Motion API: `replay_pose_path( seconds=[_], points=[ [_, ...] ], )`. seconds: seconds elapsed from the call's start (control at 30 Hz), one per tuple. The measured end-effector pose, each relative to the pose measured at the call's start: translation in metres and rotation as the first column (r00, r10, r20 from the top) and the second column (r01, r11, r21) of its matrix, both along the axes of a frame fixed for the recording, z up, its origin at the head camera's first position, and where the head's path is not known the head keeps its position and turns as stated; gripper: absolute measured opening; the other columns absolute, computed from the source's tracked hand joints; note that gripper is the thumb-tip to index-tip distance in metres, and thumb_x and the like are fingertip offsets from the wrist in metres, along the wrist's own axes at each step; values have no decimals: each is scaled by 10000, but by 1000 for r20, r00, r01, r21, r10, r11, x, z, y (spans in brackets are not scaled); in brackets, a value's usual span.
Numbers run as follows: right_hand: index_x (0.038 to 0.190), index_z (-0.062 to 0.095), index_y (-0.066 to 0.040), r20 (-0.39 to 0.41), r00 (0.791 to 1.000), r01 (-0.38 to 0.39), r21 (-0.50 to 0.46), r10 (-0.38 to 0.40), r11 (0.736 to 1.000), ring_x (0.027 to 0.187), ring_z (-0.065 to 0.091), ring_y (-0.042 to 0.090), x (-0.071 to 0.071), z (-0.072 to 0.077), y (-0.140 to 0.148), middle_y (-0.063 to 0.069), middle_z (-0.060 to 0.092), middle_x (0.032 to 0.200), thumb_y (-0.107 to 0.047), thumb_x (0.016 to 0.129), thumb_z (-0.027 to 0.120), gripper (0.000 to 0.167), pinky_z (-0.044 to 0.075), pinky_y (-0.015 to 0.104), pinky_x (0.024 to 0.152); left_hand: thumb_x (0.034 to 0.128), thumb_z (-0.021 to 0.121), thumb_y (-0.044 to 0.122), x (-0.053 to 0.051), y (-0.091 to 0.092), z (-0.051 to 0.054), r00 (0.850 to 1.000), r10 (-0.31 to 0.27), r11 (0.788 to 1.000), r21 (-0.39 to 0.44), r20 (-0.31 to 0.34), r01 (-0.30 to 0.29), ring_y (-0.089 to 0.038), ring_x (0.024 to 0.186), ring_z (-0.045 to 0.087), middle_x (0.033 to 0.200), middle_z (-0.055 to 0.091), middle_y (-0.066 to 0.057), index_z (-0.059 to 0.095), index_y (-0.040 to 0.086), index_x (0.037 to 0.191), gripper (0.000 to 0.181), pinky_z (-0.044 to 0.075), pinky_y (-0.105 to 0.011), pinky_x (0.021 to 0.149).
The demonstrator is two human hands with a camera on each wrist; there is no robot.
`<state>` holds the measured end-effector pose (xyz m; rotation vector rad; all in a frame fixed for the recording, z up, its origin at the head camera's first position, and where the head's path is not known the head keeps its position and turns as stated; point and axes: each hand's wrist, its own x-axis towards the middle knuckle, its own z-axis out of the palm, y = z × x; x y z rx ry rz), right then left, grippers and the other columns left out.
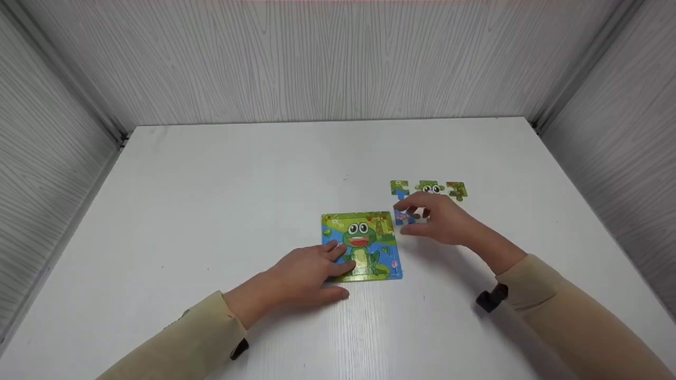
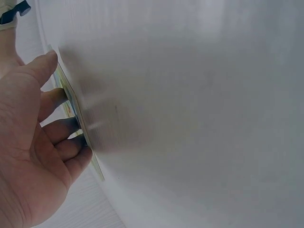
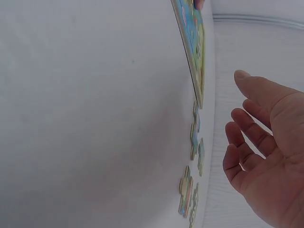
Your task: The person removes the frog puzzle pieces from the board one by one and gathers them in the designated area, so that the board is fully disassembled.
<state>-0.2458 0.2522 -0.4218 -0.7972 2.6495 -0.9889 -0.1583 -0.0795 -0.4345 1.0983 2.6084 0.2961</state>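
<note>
A square frog puzzle board (image 1: pixel 369 244) in green and blue lies on the white table. My left hand (image 1: pixel 306 272) rests on its lower left part, fingers spread; the left wrist view shows the fingertips touching the board's edge (image 2: pixel 98 168). Just right of the board, my right hand (image 1: pixel 441 219) hovers over loose jigsaw pieces, thumb and fingers apart. In the right wrist view nothing sits between them. A blue piece (image 1: pixel 404 218) lies below its fingertips. Behind it are a corner piece (image 1: pixel 400 187), a frog-eyes piece (image 1: pixel 429 187) and a green-brown piece (image 1: pixel 457 189). The hand partly hides other pieces.
The white table (image 1: pixel 237 184) extends on every side of the board. Grey wood-grain panels (image 1: pixel 327 63) stand at the back and on both sides. Loose pieces (image 3: pixel 186 192) lie flat near the board's corner in the right wrist view.
</note>
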Motion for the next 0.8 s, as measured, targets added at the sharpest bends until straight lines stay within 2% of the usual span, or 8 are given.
replay_pose_path(
  seconds=[0.27, 0.6, 0.8],
  points=[
    [1368, 710, -117, 25, 998, -64, 38, 63, 997, 1161, 626, 241, 6, -5, -24, 33, 705, 1290, -208, 919, 851, 480, 538, 484, 965, 1041, 610, 551, 0, 0, -1, 1000, 7, 1000, 4, -1, -7, -329, 1556, 355, 1661, 413, -139, 571, 219, 1558, 616, 402, -505, 1194],
    [1357, 729, -159, 38, 990, -141, 109, 138, 984, 1082, 613, 188, 6, -14, -41, -39, 704, 1238, -241, 909, 872, 476, 521, 415, 963, 1040, 609, 560, -1, 1, -2, 1000, 10, 1000, -8, 3, -10, -320, 1558, 355, 1662, 415, -125, 563, 232, 1564, 620, 398, -502, 1196],
    [1344, 736, -177, 58, 985, -170, 134, 163, 976, 1145, 597, 194, 5, -17, -44, -21, 655, 1289, -230, 910, 866, 457, 493, 430, 1020, 1041, 607, 553, -1, 1, -1, 1000, 7, 1000, -4, -4, -7, -325, 1556, 357, 1656, 423, -132, 570, 224, 1560, 615, 397, -501, 1198]
  ],
)
